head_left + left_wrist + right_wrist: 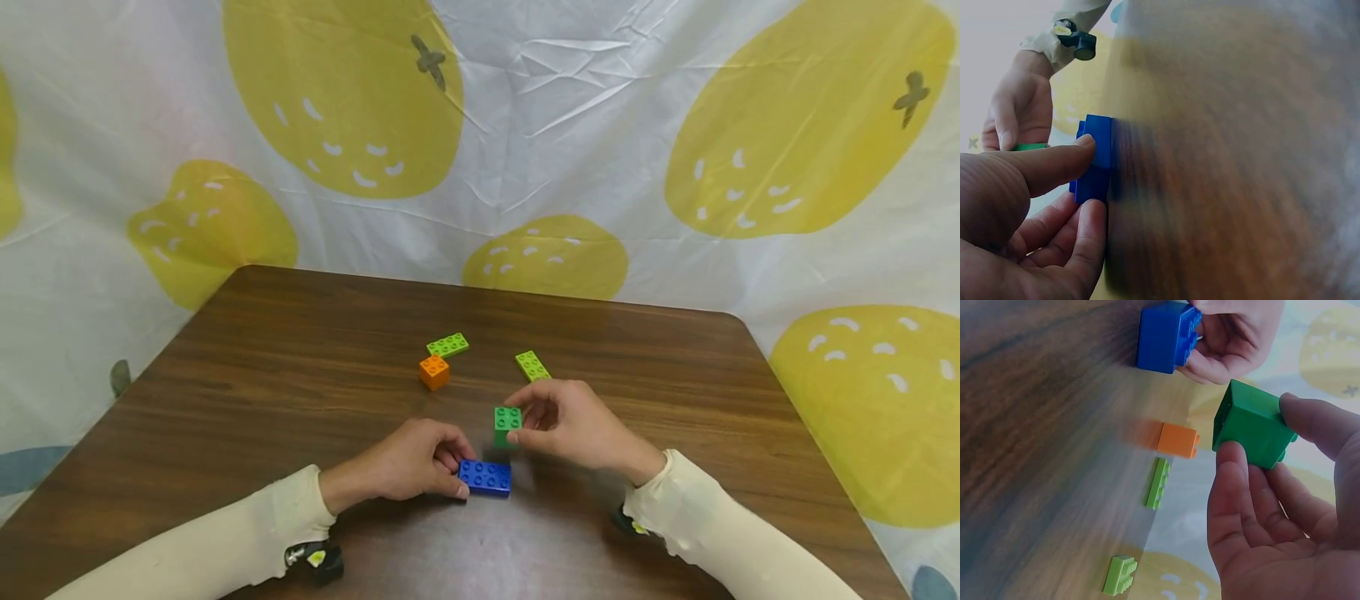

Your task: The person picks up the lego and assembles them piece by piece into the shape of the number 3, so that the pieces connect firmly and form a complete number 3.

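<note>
Between the two hands, over the near half of the wooden counter (pixel 247 400), a blue brick (pixel 485 477) and a green brick (pixel 507 427) are close together but apart. The left hand (pixel 412 462) pinches the blue one by its left end, thumb on the near side and fingers on the far side; whether its base touches the counter I can't quite tell from here. The right hand (pixel 577 421) grips the green one, studs up, raised off the counter just beyond the blue, with the other fingers shaded and partly tucked out of sight behind it. From the left wrist only a sliver of green shows past the left thumb.

Beyond the left hand stands an orange brick (pixel 434 373), covering a bit of the lime plate (pixel 447 345) behind it. A second lime piece (pixel 532 365) lies just past the right hand, which hides its near end. Both pale sleeves (pixel 202 533) are cut off at the bottom edge, and a dark wrist device (pixel 324 563) is half tucked under the left cuff.
</note>
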### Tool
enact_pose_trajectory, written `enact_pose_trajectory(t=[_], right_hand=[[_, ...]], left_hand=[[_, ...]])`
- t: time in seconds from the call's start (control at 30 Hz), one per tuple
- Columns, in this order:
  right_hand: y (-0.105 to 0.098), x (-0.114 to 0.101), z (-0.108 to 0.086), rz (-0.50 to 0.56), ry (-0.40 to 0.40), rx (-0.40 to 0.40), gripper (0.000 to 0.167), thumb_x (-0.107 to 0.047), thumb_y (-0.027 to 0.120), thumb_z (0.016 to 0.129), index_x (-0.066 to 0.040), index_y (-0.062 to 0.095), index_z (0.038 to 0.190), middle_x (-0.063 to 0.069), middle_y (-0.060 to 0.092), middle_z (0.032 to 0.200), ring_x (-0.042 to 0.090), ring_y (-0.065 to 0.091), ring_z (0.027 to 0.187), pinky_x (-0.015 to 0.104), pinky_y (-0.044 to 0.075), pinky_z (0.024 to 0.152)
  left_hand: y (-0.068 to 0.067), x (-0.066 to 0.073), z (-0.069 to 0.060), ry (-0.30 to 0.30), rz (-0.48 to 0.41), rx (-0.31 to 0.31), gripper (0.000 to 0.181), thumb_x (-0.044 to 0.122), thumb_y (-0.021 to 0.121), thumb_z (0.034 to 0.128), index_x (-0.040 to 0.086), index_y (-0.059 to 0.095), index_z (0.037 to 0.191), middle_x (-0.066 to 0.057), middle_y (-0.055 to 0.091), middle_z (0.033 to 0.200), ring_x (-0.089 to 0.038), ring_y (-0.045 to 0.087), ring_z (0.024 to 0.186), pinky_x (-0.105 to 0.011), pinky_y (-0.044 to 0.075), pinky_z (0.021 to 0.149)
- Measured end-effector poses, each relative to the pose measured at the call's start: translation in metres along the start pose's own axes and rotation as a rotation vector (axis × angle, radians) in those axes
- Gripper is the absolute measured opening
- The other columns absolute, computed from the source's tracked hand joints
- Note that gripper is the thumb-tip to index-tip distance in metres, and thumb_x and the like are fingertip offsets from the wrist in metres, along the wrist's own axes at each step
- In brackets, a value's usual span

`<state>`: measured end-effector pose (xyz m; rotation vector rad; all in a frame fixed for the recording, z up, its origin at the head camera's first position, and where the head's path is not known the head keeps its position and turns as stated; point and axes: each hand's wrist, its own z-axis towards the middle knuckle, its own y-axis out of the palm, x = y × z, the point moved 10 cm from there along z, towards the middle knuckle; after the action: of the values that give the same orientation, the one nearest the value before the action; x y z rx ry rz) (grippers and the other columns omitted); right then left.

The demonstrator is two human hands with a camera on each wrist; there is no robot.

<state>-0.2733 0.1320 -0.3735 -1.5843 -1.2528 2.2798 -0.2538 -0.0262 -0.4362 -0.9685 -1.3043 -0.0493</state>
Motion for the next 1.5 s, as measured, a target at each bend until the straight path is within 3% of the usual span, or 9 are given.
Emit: enact_pose_trajectory(t=[0.3,0.77,1.5], right_hand=[[0.007,-0.003,-0.011,0.020,-0.004,-0.006,0.035,-0.022,0.090,0.085,-0.015,0.075,0.116,-0.004,0.074,0.089,0.009,0.070,0.078,0.028,0.060,0.069],[0.019,-0.004,-0.018,0.081,-0.026,-0.023,0.033,-0.023,0.089,0.087,-0.008,0.075,0.113,0.003,0.075,0.089,0.008,0.070,0.077,0.028,0.060,0.068],[0.034,-0.003,-0.022,0.036,-0.021,-0.056,0.030,-0.022,0.090,0.086,-0.013,0.074,0.110,-0.004,0.075,0.089,0.005,0.071,0.074,0.027,0.062,0.068]], left_hand=[[0.000,0.000,0.000,-0.011,0.000,-0.001,0.033,0.018,0.094,0.0792,0.010,0.076,0.105,0.001,0.073,0.096,-0.013,0.067,0.090,-0.022,0.057,0.079],[-0.001,0.001,-0.001,-0.016,-0.009,0.000,0.032,0.016,0.094,0.0793,0.009,0.076,0.105,0.001,0.073,0.095,-0.014,0.067,0.090,-0.022,0.056,0.079],[-0.001,0.001,-0.002,-0.020,-0.003,-0.001,0.033,0.017,0.093,0.0794,0.009,0.076,0.106,0.000,0.073,0.094,-0.013,0.067,0.090,-0.023,0.057,0.079]])
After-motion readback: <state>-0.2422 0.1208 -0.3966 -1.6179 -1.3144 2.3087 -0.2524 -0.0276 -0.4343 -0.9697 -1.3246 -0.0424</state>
